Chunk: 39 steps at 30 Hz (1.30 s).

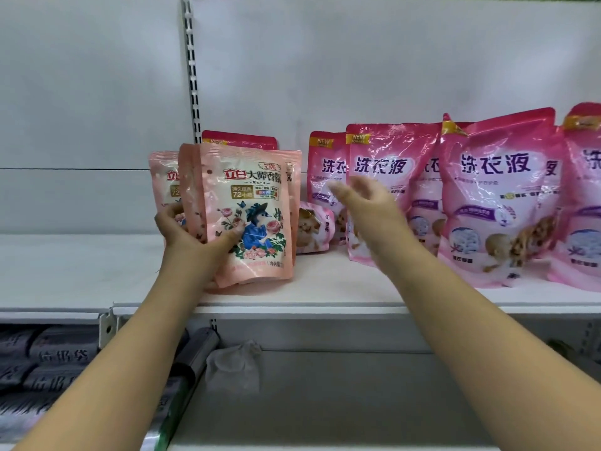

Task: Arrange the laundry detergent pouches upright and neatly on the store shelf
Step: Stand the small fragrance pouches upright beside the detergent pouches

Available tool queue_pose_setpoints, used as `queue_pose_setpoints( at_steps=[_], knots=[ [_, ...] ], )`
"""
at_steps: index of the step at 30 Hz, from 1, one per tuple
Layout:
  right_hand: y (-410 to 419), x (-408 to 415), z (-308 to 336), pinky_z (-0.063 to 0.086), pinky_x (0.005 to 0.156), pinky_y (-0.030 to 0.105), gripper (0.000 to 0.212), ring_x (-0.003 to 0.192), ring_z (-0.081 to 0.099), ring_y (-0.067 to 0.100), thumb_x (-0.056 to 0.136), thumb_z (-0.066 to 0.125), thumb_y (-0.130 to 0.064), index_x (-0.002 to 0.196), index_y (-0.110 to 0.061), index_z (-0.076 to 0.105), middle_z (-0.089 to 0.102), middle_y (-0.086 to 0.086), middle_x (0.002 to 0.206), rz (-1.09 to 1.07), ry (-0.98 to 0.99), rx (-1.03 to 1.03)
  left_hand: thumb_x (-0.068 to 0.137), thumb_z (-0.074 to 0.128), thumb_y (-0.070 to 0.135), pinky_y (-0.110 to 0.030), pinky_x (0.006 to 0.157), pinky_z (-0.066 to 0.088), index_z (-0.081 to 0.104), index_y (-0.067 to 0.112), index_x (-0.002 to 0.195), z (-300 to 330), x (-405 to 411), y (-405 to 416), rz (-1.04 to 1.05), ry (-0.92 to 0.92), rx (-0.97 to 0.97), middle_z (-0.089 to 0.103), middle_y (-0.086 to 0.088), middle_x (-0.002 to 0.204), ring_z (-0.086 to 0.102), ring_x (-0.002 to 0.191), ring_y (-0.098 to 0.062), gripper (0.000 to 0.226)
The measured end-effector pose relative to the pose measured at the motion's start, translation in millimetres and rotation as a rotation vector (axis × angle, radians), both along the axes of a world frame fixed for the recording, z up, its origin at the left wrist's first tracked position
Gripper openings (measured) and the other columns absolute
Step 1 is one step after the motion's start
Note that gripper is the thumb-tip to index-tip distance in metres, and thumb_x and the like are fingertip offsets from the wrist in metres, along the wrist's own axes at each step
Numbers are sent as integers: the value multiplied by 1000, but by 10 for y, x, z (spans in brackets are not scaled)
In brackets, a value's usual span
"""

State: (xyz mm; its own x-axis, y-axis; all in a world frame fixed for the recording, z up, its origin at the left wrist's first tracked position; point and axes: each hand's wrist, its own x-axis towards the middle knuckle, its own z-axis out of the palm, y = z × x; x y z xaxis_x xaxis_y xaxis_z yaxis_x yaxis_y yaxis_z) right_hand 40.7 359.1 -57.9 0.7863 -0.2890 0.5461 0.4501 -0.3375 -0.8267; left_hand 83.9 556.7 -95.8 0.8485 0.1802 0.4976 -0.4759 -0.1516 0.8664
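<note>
My left hand grips a salmon-pink detergent pouch with a flower print, thumb on its front, standing on the white shelf. Two more salmon pouches stand behind it, and a darker pink one at the back. My right hand hovers open, blurred, in front of the upright bright pink pouches. A small pink pouch lies on its side between the two groups. Larger bright pink pouches stand to the right.
A slotted upright rail divides the white back panel. On the lower shelf at left lie dark rolled packs and a crumpled clear bag. The left part of the upper shelf is bare.
</note>
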Motion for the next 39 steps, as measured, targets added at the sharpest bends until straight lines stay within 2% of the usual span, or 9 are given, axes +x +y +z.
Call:
queue_pose_setpoints(
  at_steps=[4,9,14,22,27,29,32,36,39],
  knots=[
    [362,334,57,38,103,51,111,121,49,30,54,74,-66,141,-14,31,46,10,140,264,385,68,65,82,27,-35,100,39,14,25,135,-6,63,54,-75,50,-46,41,-12,137,51,114,-26,97],
    [421,759,-2,48,91,52,116,102,64,30,31,91,-48,131,-16,41,60,11,123,393,372,312,38,87,46,-48,96,46,18,39,139,30,48,123,-221,141,0,54,-2,129,58,110,-27,122],
    [412,761,80,54,66,32,14,66,67,18,76,70,-10,82,-12,58,71,3,67,519,320,320,51,76,56,-32,88,48,29,22,137,105,59,262,-228,143,96,55,-2,126,59,103,-18,104],
    [366,897,56,45,96,50,42,98,64,31,59,75,-17,98,-13,59,72,9,88,511,261,370,81,57,53,-26,96,27,18,23,143,429,247,510,-36,21,-135,28,-9,148,32,109,-8,80],
    [308,915,44,53,78,40,44,77,68,23,62,73,-19,103,-13,57,72,5,76,570,257,358,33,61,87,-33,84,51,24,8,143,400,423,544,-175,80,-111,51,-23,128,66,94,-17,141],
    [319,916,39,53,81,41,51,79,68,23,58,73,-22,106,-13,57,73,6,78,598,248,346,45,60,82,-39,90,48,35,7,137,378,461,566,-169,93,-108,61,-16,117,65,96,-20,121],
    [351,901,28,51,87,44,50,82,69,25,53,74,-25,100,-14,59,73,8,82,639,234,332,68,55,72,-28,70,56,61,16,108,395,403,491,-277,3,-92,73,0,88,70,80,-15,69],
    [395,852,14,56,69,35,39,68,71,21,55,74,-23,91,-14,61,73,7,73,649,199,361,37,60,89,-47,86,51,47,24,129,367,267,466,-412,51,45,66,-6,116,65,103,-26,113],
    [440,822,8,57,68,34,34,71,71,23,61,74,-22,91,-13,62,73,9,76,621,187,349,42,65,80,-42,87,51,36,31,132,367,189,364,-381,56,152,62,2,118,62,105,-19,107]
  ],
)
